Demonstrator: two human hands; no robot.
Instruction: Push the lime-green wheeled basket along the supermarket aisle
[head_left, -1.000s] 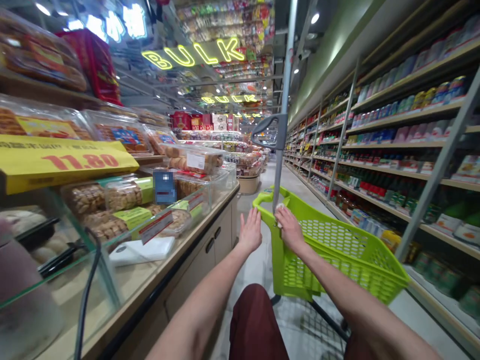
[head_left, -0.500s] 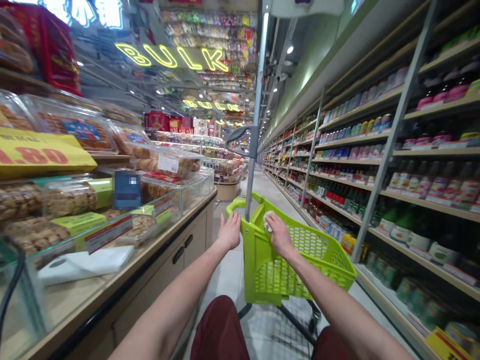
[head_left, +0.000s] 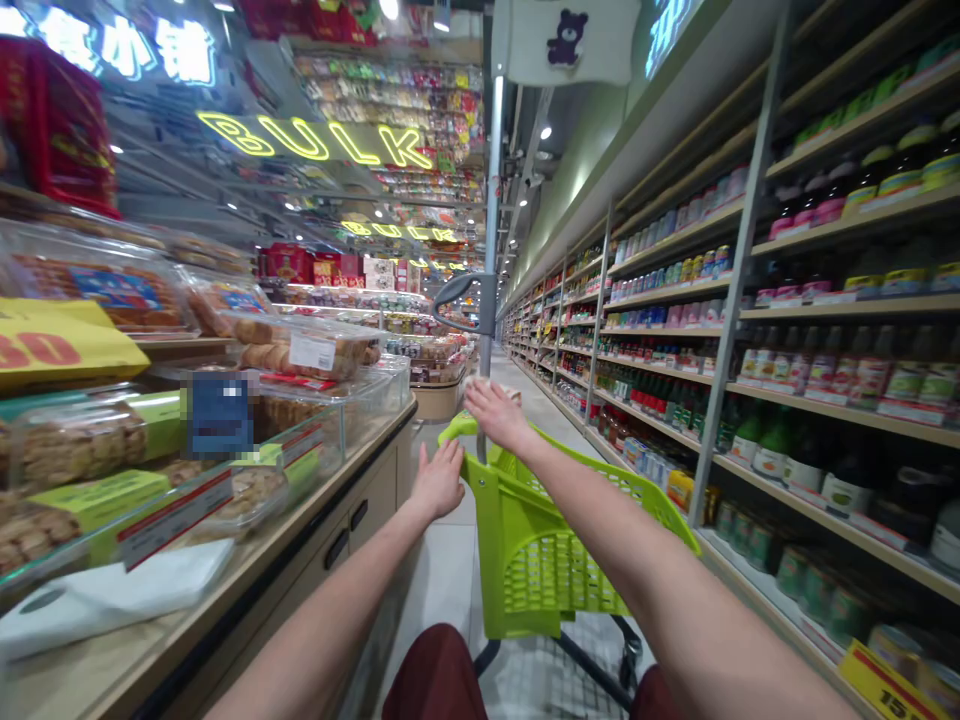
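Watching the head view live: one lime basket (head_left: 544, 575) dead centre, its long side running from upper middle toward lower right, both arms reaching out to it!

Which hand's closer?

Right hand (head_left: 491, 412), no contest. It sits up over the far rim (head_left: 592, 455), right by the grey pole (head_left: 491, 200), fingers (head_left: 480, 392) spread wide, nothing clearly gripped. Something pale shows behind them; can't tell what.

And the other?

Left hand (head_left: 439, 482), lower, right at the rim's near corner, fingers fanned open too. Touching or not, can't tell from here.

Count it up!

Two hands, one basket, one pole, one curved handle (head_left: 457, 300), one bear flag (head_left: 566, 40). Clear boxes (head_left: 300, 345) of pastry line the counter (head_left: 360, 510) at left; shelves (head_left: 825, 392) fill the right.
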